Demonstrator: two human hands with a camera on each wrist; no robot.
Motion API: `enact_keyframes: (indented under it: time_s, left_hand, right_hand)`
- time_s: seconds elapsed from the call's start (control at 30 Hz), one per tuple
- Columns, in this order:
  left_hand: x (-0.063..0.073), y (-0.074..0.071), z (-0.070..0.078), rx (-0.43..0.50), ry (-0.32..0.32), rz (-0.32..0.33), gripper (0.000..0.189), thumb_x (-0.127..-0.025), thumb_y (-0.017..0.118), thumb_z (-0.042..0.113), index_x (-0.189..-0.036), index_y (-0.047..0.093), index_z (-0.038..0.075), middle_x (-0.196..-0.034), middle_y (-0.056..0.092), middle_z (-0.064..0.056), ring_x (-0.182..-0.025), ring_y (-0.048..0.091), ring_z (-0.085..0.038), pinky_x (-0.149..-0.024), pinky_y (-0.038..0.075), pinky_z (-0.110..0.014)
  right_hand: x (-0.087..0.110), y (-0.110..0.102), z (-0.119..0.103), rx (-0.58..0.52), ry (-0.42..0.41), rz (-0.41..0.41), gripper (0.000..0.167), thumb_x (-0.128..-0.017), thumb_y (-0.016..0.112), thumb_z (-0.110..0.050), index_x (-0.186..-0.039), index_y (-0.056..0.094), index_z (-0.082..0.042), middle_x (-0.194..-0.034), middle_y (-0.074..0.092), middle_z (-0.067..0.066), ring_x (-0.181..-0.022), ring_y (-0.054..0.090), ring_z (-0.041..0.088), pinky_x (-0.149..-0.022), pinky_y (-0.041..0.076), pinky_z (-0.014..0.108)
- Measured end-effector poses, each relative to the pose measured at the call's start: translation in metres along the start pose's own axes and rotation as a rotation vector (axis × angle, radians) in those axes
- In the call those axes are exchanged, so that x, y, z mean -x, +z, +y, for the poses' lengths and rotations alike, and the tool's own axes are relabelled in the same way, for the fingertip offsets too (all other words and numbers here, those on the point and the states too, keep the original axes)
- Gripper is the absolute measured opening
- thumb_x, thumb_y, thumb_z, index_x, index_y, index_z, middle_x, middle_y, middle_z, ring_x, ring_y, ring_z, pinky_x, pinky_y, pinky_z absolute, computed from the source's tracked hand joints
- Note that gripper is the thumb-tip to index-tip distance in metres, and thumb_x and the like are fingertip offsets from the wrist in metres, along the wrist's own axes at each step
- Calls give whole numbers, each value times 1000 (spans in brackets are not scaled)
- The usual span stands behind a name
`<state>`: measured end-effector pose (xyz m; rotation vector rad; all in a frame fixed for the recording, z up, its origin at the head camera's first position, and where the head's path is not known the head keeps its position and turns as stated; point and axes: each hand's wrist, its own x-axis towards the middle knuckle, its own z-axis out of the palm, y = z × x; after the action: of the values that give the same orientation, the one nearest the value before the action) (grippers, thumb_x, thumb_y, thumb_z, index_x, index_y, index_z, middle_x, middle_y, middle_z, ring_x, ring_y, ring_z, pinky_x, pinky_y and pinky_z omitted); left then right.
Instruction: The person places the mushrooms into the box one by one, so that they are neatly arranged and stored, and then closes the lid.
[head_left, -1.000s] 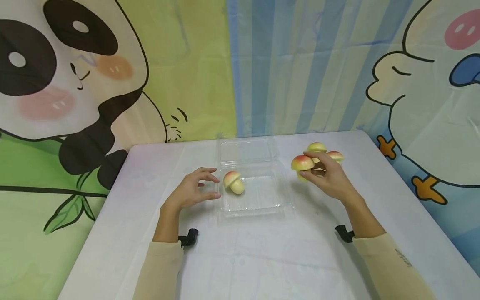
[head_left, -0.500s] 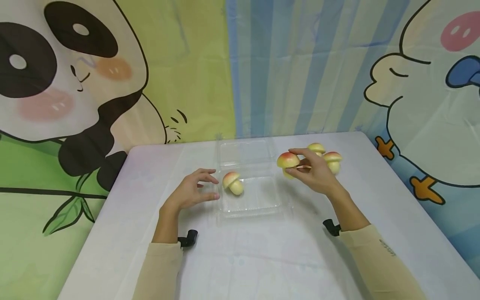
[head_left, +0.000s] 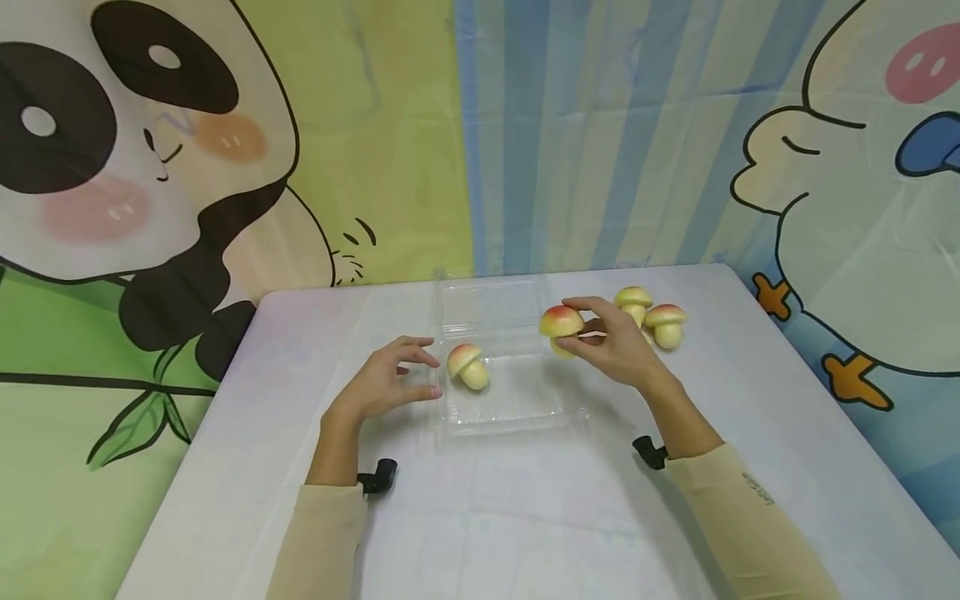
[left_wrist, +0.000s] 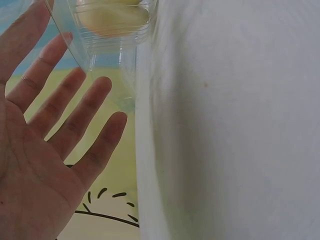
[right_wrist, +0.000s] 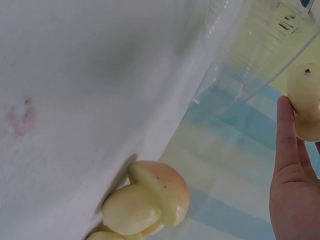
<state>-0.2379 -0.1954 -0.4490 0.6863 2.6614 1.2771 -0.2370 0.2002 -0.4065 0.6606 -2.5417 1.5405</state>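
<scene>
My right hand pinches a toy mushroom with a red and yellow cap, held up over the right side of a clear plastic box. Inside that box, at its left, another toy mushroom lies tilted. My left hand is at the box's left edge, fingers spread, with nothing held. In the left wrist view its fingers are nearly straight beside the clear wall; whether they touch it I cannot tell. The right wrist view shows only part of the held mushroom.
Behind the box its clear lid lies folded back. Further right on the white table stand more toy mushrooms, one with a yellowish cap and one with a redder cap. A cartoon-printed cloth hangs behind the table.
My right hand has carried the mushroom leftward, from near the other mushrooms to above the box's right side. My left hand has stayed in place.
</scene>
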Motion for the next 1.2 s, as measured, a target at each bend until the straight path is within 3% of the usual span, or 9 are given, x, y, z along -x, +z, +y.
enact_keyframes:
  time_s: [0.13, 0.27, 0.57, 0.9, 1.2]
  left_hand:
    - [0, 0, 1, 4, -7, 1, 48, -80, 90, 36, -116, 72, 10, -156, 49, -3, -141, 48, -25, -108, 50, -52]
    - [-1, 0, 1, 12, -5, -5, 49, -80, 90, 36, -116, 72, 10, -156, 49, -3, -141, 48, -25, -108, 50, -53]
    - [-3, 2, 1, 9, 10, -12, 49, -80, 90, 39, -117, 71, 10, -156, 49, -4, -141, 48, -26, -107, 50, -53]
    - [0, 0, 1, 16, 1, -9, 49, -81, 89, 38, -117, 72, 11, -156, 49, -4, -140, 49, -26, -107, 50, -53]
    - [1, -1, 1, 11, 7, -5, 49, -81, 90, 38, -117, 72, 10, -156, 49, -4, -140, 50, -26, -106, 51, -54]
  right_hand:
    - [-2, 5, -14, 16, -8, -21, 58, -89, 79, -3, -141, 54, 3, -136, 60, 20, -104, 70, 40, -89, 62, 37]
    - [-6, 9, -7, 31, 5, -32, 59, -89, 80, -8, -142, 55, -3, -138, 61, 16, -106, 70, 37, -93, 60, 47]
    - [-14, 16, 3, -6, -1, -87, 59, -88, 84, -19, -141, 59, -11, -139, 62, 7, -106, 70, 27, -93, 61, 35]
    - [-29, 34, -9, 35, -33, -187, 58, -88, 83, -12, -140, 58, -4, -136, 63, 13, -110, 69, 35, -95, 60, 43]
    - [-38, 49, -2, 49, -61, -232, 58, -87, 84, -11, -138, 59, -1, -135, 59, 16, -106, 68, 35, -93, 60, 47]
